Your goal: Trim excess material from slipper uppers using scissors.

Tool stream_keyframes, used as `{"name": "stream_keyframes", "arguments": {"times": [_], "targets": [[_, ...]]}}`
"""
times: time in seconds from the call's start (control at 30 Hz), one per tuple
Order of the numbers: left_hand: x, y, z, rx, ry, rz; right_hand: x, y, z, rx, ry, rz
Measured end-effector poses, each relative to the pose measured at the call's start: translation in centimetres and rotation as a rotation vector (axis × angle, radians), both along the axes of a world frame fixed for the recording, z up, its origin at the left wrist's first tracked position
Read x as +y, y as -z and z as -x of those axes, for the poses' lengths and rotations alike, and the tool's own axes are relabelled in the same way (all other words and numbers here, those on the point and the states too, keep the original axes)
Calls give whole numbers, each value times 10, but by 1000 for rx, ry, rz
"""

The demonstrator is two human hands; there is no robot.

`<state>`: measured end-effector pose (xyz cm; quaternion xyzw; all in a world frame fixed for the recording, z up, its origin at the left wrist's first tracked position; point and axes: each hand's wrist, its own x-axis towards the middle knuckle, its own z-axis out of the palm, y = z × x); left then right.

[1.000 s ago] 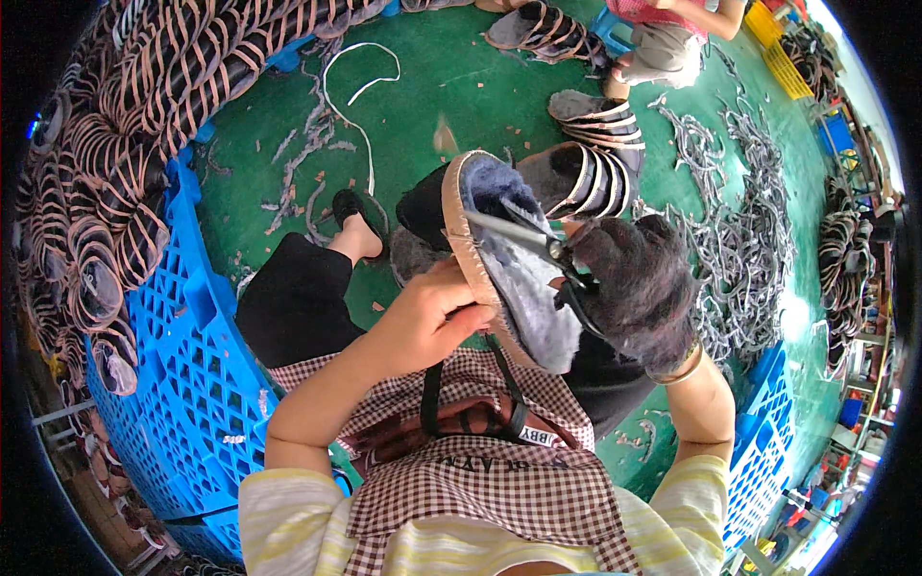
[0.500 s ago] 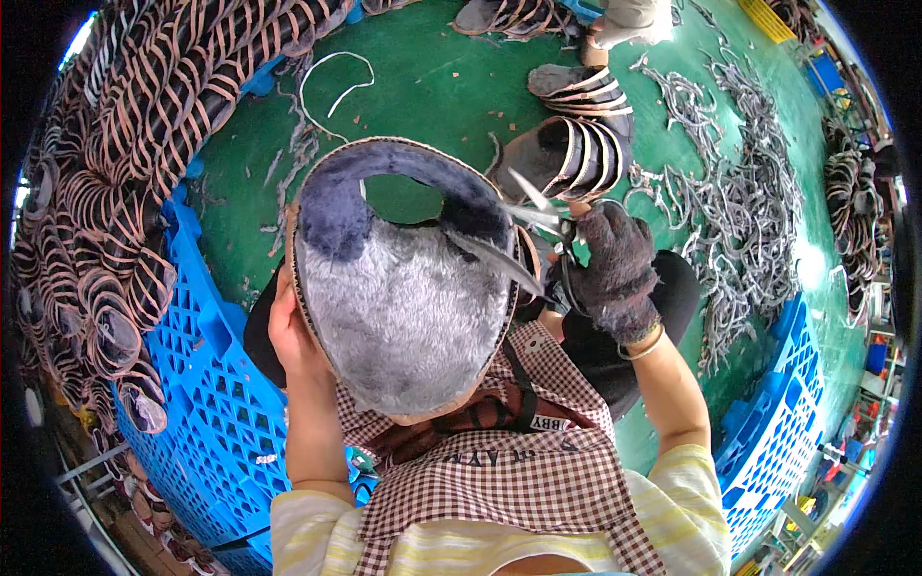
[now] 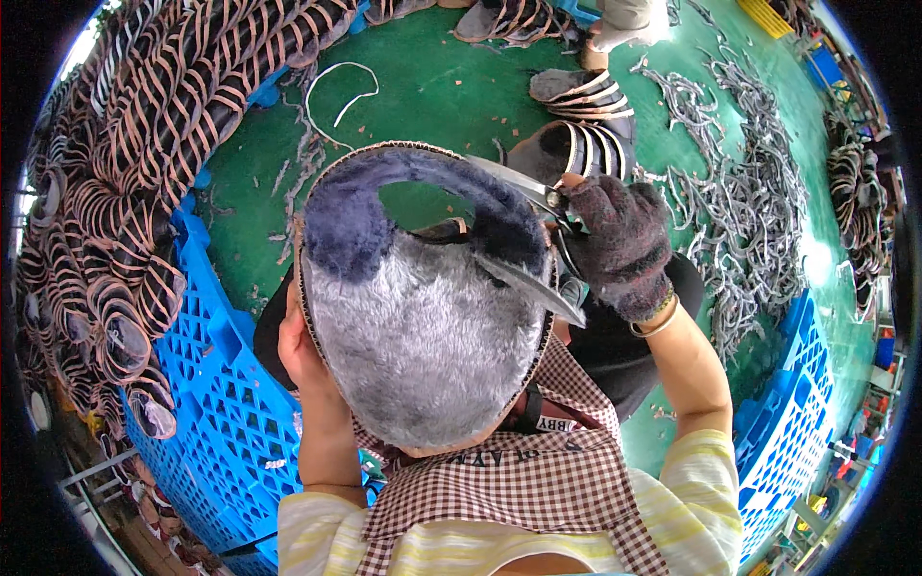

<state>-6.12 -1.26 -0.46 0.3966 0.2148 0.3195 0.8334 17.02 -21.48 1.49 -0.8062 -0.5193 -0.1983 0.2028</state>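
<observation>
I hold a furry slipper (image 3: 423,326) close under the camera, its grey fleece insole facing me and a dark blue furry band arching over the top. My left hand (image 3: 300,350) grips its left edge from behind, mostly hidden by it. My right hand (image 3: 624,245), in a dark knitted glove, is shut on a pair of scissors (image 3: 533,235). The scissor blades are spread apart at the slipper's right rim, one over the band and one across the insole.
Blue plastic crates (image 3: 206,384) piled with striped slippers (image 3: 125,192) curve along my left; another blue crate (image 3: 788,403) stands at lower right. Grey trimmed strips (image 3: 744,192) litter the green floor (image 3: 432,91). More slippers (image 3: 576,91) lie ahead, near another person's leg (image 3: 624,14).
The slipper has come up from my lap, turned insole-up toward the camera, and now fills the middle. My right hand with the scissors has stayed at its right rim.
</observation>
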Motion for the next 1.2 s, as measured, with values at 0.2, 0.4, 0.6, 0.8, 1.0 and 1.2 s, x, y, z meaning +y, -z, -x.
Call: {"name": "stream_keyframes", "arguments": {"times": [0.2,0.4,0.6,0.8,1.0,1.2], "targets": [[1,2,2,-35,150,7,9,-20,-2,-237,33,30],[-1,-7,-5,20,210,-41,17,-22,-18,-185,-103,-58],[-1,-6,-11,-20,204,79,16,-44,-17,-344,-111,-28],[14,5,-23,-1,290,60,20,-49,-23,-339,-221,-27],[44,-2,-40,279,608,-112,24,-76,-40,-499,-446,107],[58,-10,-56,382,748,-221,28,-77,-51,-465,-617,75]]}}
